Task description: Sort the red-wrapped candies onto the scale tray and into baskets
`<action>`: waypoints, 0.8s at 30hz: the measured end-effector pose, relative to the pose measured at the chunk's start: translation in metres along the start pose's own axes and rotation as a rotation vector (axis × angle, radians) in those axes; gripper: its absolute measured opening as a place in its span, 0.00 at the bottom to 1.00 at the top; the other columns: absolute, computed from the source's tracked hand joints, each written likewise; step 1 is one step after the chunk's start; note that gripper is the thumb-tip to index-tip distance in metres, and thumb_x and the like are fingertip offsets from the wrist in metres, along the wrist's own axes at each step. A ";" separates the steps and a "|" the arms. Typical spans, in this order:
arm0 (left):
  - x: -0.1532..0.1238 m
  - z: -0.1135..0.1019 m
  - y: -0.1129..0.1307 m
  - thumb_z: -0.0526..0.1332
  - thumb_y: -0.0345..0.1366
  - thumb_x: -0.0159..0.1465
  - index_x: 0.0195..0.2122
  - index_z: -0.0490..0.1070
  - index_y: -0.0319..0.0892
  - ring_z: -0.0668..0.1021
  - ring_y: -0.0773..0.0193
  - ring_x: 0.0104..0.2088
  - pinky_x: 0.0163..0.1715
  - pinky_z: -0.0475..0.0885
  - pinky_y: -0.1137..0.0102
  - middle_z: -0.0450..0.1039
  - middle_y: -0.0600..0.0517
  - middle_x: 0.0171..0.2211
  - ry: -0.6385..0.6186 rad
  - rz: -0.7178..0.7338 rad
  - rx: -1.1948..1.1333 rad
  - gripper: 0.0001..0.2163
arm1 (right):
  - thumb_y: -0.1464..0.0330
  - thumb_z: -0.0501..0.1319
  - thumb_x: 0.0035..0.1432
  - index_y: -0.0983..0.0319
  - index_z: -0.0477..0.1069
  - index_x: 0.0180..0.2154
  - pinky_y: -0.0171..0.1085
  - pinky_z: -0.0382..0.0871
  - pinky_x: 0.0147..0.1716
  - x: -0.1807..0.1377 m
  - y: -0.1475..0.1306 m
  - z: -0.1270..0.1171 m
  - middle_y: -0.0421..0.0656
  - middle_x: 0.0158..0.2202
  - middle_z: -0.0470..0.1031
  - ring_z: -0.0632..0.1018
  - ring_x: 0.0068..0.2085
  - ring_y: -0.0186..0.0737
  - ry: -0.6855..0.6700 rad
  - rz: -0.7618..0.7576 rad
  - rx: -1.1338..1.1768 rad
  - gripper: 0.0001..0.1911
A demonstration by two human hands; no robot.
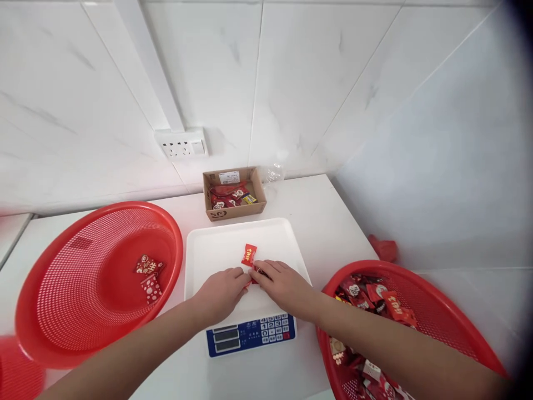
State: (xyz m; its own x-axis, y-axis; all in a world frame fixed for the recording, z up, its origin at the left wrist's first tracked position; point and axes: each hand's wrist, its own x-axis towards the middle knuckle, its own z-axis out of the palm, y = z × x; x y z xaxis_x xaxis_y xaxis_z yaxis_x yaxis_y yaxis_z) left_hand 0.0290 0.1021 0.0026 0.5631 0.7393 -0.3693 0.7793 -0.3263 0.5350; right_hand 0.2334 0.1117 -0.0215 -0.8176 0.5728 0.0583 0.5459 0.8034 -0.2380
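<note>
Both hands meet over the white pan of a digital scale. My left hand is closed, its fingertips pinched at the edge of a small red wrapped candy. Curled over the same place, my right hand covers most of the dark red candy under its fingers. Just beyond the fingertips, a red candy packet with gold lettering lies on the pan. Fingers hide part of what is held, so its exact number of pieces cannot be made out.
On the left stands a red mesh basket with a few packets inside. Another red basket, holding many wrapped candies, is at the right under my forearm. A cardboard box with red packets sits behind the scale, below a wall socket.
</note>
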 end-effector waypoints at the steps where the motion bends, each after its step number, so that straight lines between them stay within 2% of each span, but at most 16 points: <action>1: 0.001 0.001 -0.001 0.49 0.33 0.66 0.47 0.69 0.43 0.76 0.55 0.43 0.43 0.71 0.60 0.74 0.46 0.42 0.001 0.025 -0.003 0.13 | 0.75 0.49 0.64 0.66 0.64 0.55 0.47 0.71 0.46 0.001 0.001 0.000 0.55 0.53 0.70 0.72 0.51 0.46 -0.001 -0.006 0.003 0.18; 5: 0.003 0.002 -0.003 0.50 0.33 0.66 0.48 0.69 0.43 0.76 0.54 0.44 0.44 0.71 0.59 0.74 0.46 0.45 -0.027 0.108 -0.040 0.13 | 0.74 0.48 0.65 0.68 0.64 0.54 0.45 0.70 0.45 0.001 0.004 -0.003 0.54 0.51 0.71 0.72 0.49 0.46 0.020 -0.059 -0.003 0.18; 11: 0.016 -0.012 -0.004 0.55 0.34 0.63 0.47 0.72 0.47 0.77 0.54 0.47 0.47 0.71 0.62 0.75 0.50 0.47 -0.196 0.138 -0.128 0.12 | 0.74 0.48 0.64 0.70 0.65 0.53 0.46 0.68 0.45 0.000 0.011 -0.003 0.55 0.49 0.73 0.72 0.47 0.47 0.061 -0.147 -0.051 0.17; 16: 0.023 -0.024 0.001 0.55 0.33 0.64 0.50 0.70 0.49 0.75 0.54 0.50 0.50 0.69 0.61 0.73 0.51 0.51 -0.302 0.132 -0.140 0.14 | 0.75 0.50 0.62 0.71 0.67 0.50 0.44 0.68 0.44 0.002 0.013 -0.006 0.55 0.48 0.72 0.71 0.48 0.48 0.030 -0.165 -0.028 0.16; 21: 0.017 -0.021 0.003 0.54 0.33 0.64 0.50 0.70 0.45 0.76 0.50 0.48 0.47 0.71 0.58 0.74 0.46 0.49 -0.292 0.133 0.015 0.14 | 0.75 0.52 0.63 0.69 0.68 0.47 0.43 0.69 0.42 0.007 0.012 -0.012 0.53 0.46 0.73 0.72 0.47 0.46 -0.022 -0.143 0.014 0.13; 24: 0.013 -0.017 0.002 0.55 0.32 0.63 0.45 0.72 0.44 0.78 0.50 0.43 0.42 0.72 0.59 0.75 0.45 0.46 -0.261 0.189 0.053 0.12 | 0.74 0.52 0.63 0.67 0.69 0.46 0.42 0.69 0.42 0.009 0.012 -0.013 0.52 0.45 0.73 0.72 0.46 0.45 -0.040 -0.152 0.035 0.12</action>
State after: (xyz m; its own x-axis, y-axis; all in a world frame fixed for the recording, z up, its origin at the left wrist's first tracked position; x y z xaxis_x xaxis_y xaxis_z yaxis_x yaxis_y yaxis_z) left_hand 0.0336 0.1208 0.0115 0.7453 0.4893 -0.4530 0.6637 -0.4790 0.5745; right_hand 0.2349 0.1290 -0.0117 -0.8971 0.4380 0.0580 0.4096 0.8736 -0.2629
